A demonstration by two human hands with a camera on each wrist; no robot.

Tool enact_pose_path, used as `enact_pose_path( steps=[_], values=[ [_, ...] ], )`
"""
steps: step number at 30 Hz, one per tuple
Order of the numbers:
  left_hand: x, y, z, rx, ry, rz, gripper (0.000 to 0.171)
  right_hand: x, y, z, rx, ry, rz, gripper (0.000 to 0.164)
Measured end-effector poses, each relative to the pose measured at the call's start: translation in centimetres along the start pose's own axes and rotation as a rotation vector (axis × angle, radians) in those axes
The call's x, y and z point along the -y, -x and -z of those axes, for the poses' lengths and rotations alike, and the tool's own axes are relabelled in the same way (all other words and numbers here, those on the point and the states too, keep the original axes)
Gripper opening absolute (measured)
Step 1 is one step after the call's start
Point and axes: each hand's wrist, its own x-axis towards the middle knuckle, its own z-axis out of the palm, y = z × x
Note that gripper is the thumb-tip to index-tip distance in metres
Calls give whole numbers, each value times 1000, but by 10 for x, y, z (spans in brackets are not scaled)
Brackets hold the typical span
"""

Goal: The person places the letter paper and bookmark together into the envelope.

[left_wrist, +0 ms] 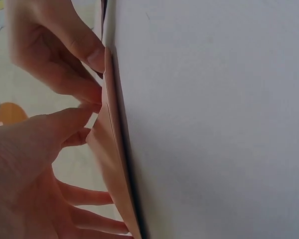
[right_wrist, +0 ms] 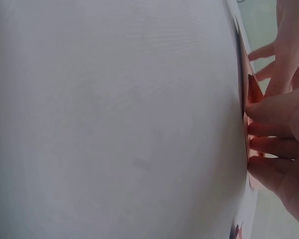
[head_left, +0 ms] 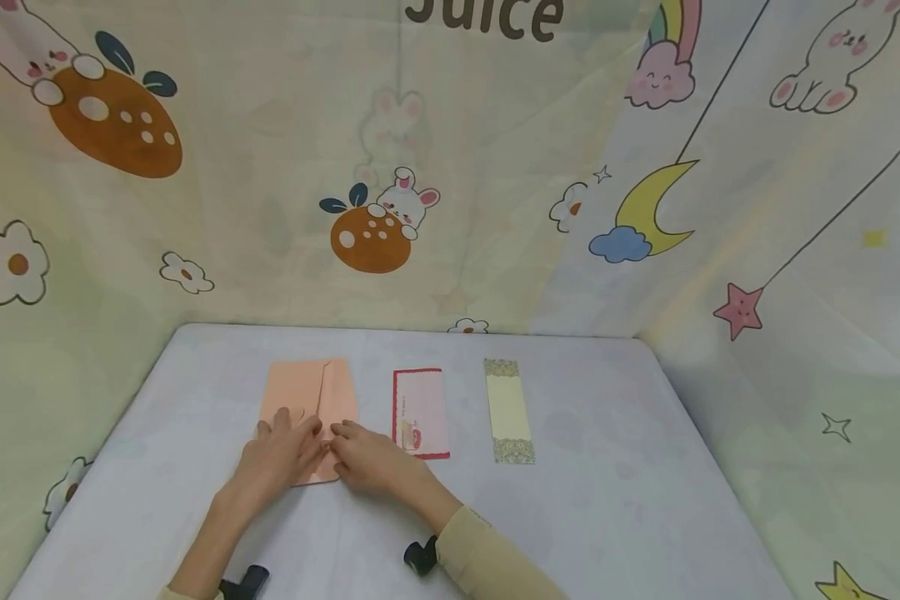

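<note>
A peach paper envelope point(head_left: 292, 385) lies on the white table, a flap with a vertical edge showing on its upper right part. Over its lower half are both hands, fingertips nearly meeting. My left hand point(head_left: 277, 454) pinches the raised paper of the envelope point(left_wrist: 109, 149) between thumb and index finger, its other fingers spread against the sheet. From the other side, my right hand point(head_left: 375, 460) holds the envelope's lower right edge, thumb and curled fingers on the paper. In the right wrist view the envelope point(right_wrist: 254, 181) bulges up under the fingers, with a dark gap inside.
Right of the envelope lies a pink card point(head_left: 423, 408) with red edging and a small printed picture. Farther right is a pale yellow strip point(head_left: 506, 408) with glittery ends. Patterned cloth point(head_left: 270, 208) hangs behind the table point(head_left: 607, 500) and at its sides.
</note>
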Motion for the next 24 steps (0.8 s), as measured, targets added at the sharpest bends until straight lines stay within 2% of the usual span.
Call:
enact_pose_path(
  steps=[5, 9, 12, 16, 24],
  values=[
    [4, -1, 8, 87, 54, -12, 31, -1, 1, -1, 8, -22, -8, 28],
    [8, -5, 11, 158, 93, -19, 52, -3, 1, 0, 2, -6, -3, 30],
    [11, -7, 13, 203, 115, -7, 61, -3, 1, 1, 5, -1, 0, 32],
    [12, -8, 14, 234, 126, 3, 62, -2, 1, 0, 1, 0, 10, 30],
    [12, -7, 17, 230, 118, 3, 61, -1, 1, -2, -17, 2, 9, 31]
  ],
)
